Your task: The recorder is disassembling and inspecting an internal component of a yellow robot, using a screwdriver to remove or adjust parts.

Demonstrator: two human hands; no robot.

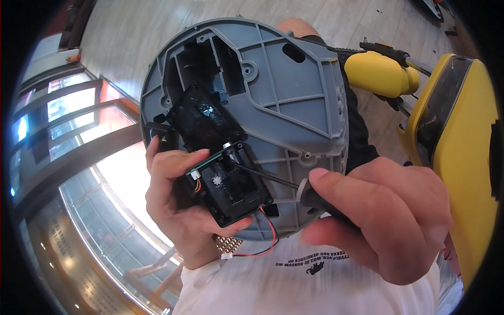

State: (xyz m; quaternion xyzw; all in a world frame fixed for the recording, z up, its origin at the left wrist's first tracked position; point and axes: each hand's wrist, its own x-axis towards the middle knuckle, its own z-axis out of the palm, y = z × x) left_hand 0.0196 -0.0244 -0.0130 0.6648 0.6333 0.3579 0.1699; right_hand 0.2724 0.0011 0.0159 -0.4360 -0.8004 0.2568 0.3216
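A round grey ribbed plastic shell [294,84] rests over my lap. My left hand [173,205] grips an open black housing [236,189] with a green circuit board, a white gear and thin coloured wires; a red and black lead hangs from it. Just above it a second black plastic piece [205,121] lies tilted on the shell. My right hand [378,220] is closed round a screwdriver [278,178], its shaft reaching left into the open housing; whether the tip touches anything is too small to tell.
At the right stand a yellow machine [459,157] and a yellow cylindrical part [370,73] with black fittings. A wood-framed glass case [105,173] fills the left side. Behind the shell is a wood-look floor [131,26], with a dark object [430,8] at the top right.
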